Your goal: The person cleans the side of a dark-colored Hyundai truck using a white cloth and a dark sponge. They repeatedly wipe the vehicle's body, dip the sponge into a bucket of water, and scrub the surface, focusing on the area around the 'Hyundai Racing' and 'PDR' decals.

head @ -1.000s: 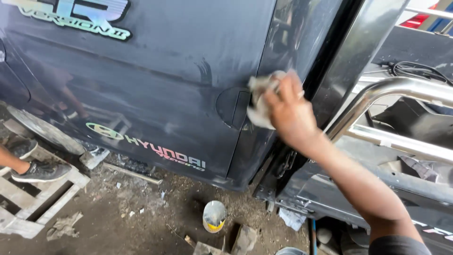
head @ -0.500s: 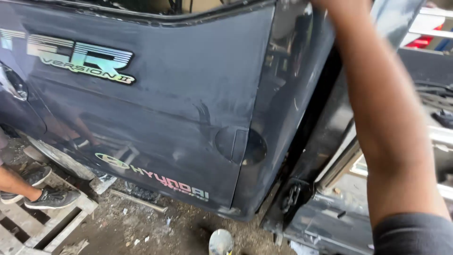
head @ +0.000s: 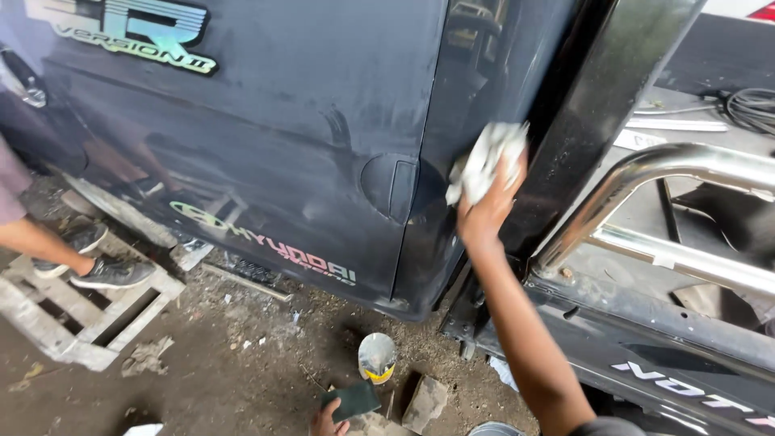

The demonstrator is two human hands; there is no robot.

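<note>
My right hand [head: 484, 214] presses a crumpled white rag [head: 484, 157] flat against the dark blue truck panel [head: 307, 121] to rub it, while my left hand [head: 327, 420] low by the ground grips a dark green pad [head: 351, 400].

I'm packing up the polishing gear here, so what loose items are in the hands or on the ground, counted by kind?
White cloth, in right hand: 1
Dark green pad, in left hand: 1
Small tin on the ground: 1
Wooden pallet: 1
Total: 4

Bare dirt floor [head: 226, 371] under daylight; a wooden pallet [head: 73, 311] lies on it, left of a small can [head: 376, 357].
</note>
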